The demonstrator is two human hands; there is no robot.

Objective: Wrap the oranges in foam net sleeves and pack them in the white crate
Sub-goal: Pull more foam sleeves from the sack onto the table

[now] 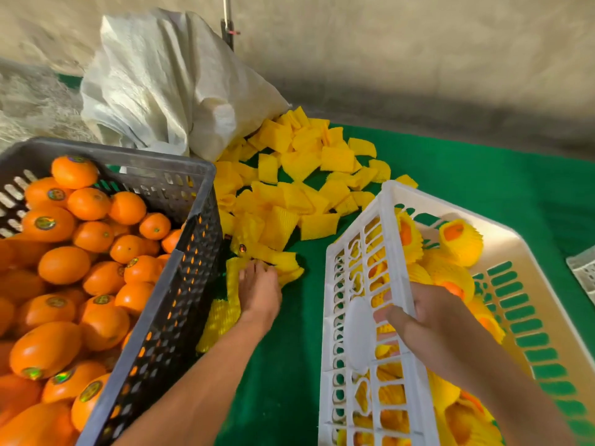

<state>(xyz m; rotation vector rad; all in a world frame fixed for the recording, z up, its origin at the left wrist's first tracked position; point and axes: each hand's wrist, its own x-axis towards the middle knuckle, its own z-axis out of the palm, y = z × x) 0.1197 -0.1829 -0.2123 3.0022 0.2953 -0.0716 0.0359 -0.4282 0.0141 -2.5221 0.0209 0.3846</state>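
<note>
A dark grey crate at the left is heaped with bare oranges, many with round stickers. Yellow foam net sleeves lie scattered over the green mat between the crates. My left hand reaches down onto the nearest sleeves, its fingertips touching one. The white crate at the right is tilted and holds several oranges wrapped in yellow sleeves. My right hand grips the white crate's near rim, thumb outside and fingers inside.
A white woven sack stands behind the sleeves, leaning against the grey wall. The green mat stretches to the right. A bit of white netting shows at the right edge. A thin metal stand rises behind the sack.
</note>
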